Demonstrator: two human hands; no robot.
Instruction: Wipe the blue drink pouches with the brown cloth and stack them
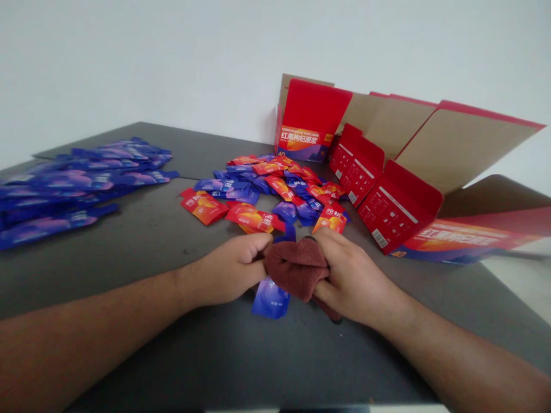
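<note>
While our two hands meet low over the dark grey, flat-topped table [206, 361], one soft, reddish-brown cloth [297, 267] lies bunched between them. Our right hand [359, 278] is closed round the right side of this cloth, its fingers partly hidden in the folds. Our left hand [228, 269] is closed too, thumb and fingers pinching a flat, blue-and-purple plastic sachet [271, 299] at its middle — just where the cloth covers it, so we cannot tell exactly how the fingertips sit. The sachet's lower end shows below the cloth, and its narrow blue top pokes out above.

Just beyond our hands we see a loose heap of small red-and-orange and blue-purple sachets [279, 166], overlapping at many angles. Well apart to the left lies a layered stack of shiny blue-purple pouches [81, 179], slightly blurred. On the right stand red cardboard cartons with bare brown insides [318, 109], their flaps raised — the rearmost nearly touches the heap. Behind everything rises a plain, pale wall [172, 57].
</note>
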